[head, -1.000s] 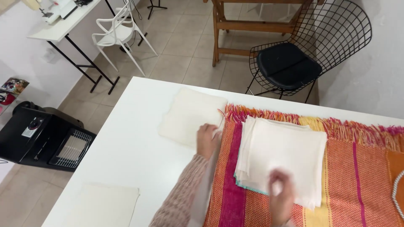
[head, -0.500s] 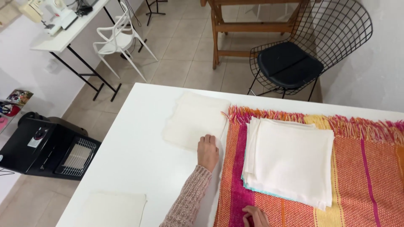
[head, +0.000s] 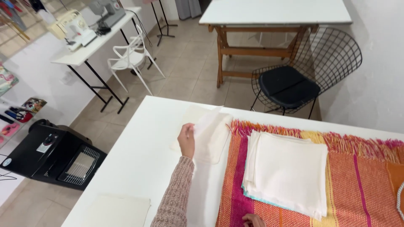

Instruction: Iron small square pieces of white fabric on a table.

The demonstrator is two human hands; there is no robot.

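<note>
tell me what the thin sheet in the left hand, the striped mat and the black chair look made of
The thin sheet held by the left hand looks like translucent paper or light interfacing: the table shows through it. The striped mat is coarse woven fabric, matte, with a fringed edge. The black chair seems to be bent metal wire mesh, with a dark padded cushion.

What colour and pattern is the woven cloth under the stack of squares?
The woven cloth is striped orange, pink and yellow, with a fringed edge; head view.

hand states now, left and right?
Left hand: closed on a thin cream sheet, lifting its edge off the small pile.
Right hand: mostly out of frame, cannot tell.
</note>
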